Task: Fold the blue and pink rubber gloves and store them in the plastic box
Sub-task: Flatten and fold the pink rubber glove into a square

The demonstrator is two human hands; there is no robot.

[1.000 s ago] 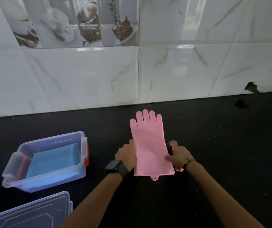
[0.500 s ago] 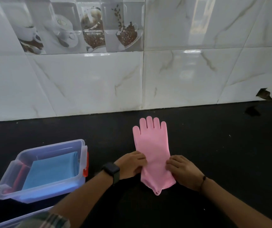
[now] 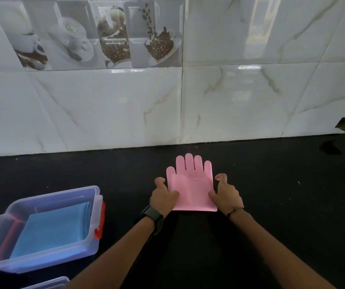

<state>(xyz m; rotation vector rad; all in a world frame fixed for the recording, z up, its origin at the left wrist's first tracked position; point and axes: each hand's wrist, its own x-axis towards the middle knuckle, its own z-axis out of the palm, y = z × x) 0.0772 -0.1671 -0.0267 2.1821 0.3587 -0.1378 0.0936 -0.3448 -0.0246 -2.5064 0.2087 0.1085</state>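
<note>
Your two hands rest on a pink glove lying flat on the black tabletop, near a white tiled wall. The glove is folded, its cuff end doubled up over the palm, fingers pointing toward the wall. Your left hand pinches the glove's left edge, thumb on top; a dark watch sits on that wrist. Your right hand grips the right edge the same way. Well to the left stands an open clear plastic box with red clips, holding a folded blue glove. Part of a clear lid shows below it.
</note>
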